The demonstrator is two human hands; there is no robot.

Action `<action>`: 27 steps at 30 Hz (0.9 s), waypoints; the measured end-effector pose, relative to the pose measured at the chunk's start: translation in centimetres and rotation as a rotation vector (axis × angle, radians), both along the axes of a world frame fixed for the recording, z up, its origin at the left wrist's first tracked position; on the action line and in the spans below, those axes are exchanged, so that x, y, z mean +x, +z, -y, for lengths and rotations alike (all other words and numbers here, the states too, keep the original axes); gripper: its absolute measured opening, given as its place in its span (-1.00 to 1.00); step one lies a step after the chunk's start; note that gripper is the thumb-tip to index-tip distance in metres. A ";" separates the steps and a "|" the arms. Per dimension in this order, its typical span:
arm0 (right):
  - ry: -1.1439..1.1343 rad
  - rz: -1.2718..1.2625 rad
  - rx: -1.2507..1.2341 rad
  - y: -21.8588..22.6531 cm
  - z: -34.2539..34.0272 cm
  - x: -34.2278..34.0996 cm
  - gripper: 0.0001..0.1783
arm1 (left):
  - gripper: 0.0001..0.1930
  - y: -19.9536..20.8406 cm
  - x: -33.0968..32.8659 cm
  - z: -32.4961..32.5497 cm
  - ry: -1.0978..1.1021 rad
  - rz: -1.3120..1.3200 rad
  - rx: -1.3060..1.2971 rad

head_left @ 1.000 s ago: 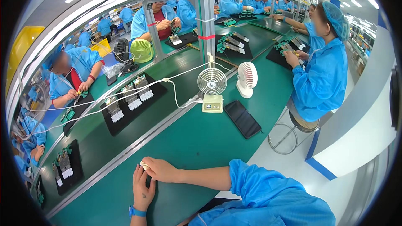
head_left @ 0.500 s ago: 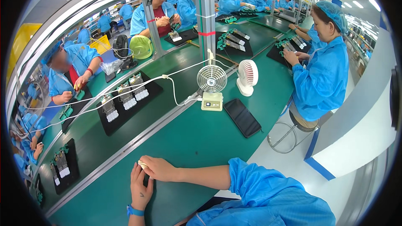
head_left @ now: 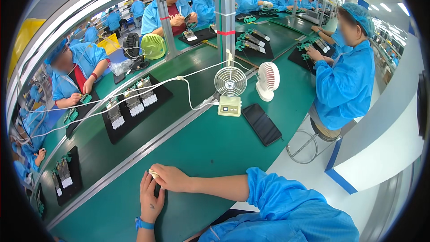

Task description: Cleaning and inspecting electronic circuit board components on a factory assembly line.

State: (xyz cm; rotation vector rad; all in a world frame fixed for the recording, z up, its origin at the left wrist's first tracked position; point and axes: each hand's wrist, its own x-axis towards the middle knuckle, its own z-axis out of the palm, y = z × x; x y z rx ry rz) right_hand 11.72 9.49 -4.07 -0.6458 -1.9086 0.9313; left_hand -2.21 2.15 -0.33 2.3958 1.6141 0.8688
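Just in front of me at the green bench, my two hands meet. My right hand (head_left: 174, 178) is closed, its fingers pinching a small cream-coloured piece (head_left: 153, 174), perhaps a folded cloth, at the fingertips. Beneath and beside it, my left hand (head_left: 150, 200) is bent round a small dark object (head_left: 157, 190), mostly hidden between the hands, so its kind does not show. A blue band (head_left: 144, 225) circles my left wrist.
Beyond my hands stand a cage fan (head_left: 230, 83) and a white fan (head_left: 268, 81), with a black phone (head_left: 262, 124) near them. Past the metal rail (head_left: 134, 156), black mats (head_left: 162, 93) carry circuit-board assemblies. Co-workers in blue sit around; white cables cross leftward.
My hands keep almost the same hold and place. The view has shifted slightly. At the left, a co-worker's hands have moved a little around a green part.
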 end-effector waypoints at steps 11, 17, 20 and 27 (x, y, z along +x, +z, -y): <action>0.015 0.012 -0.022 0.3 -0.2 0.1 -0.74 | -0.56 0.2 0.0 -0.2 0.002 0.016 -0.023; 0.018 0.009 -0.020 0.1 -0.3 0.1 -0.71 | -0.56 0.0 0.0 -0.2 0.004 0.017 -0.023; 0.021 -0.001 -0.016 -0.1 -0.3 0.1 -0.71 | -0.55 0.0 -0.1 -0.3 -0.001 0.019 -0.016; 0.009 -0.010 -0.014 -0.1 -0.3 0.0 -0.72 | -0.53 0.1 0.0 -0.3 -0.008 0.003 -0.018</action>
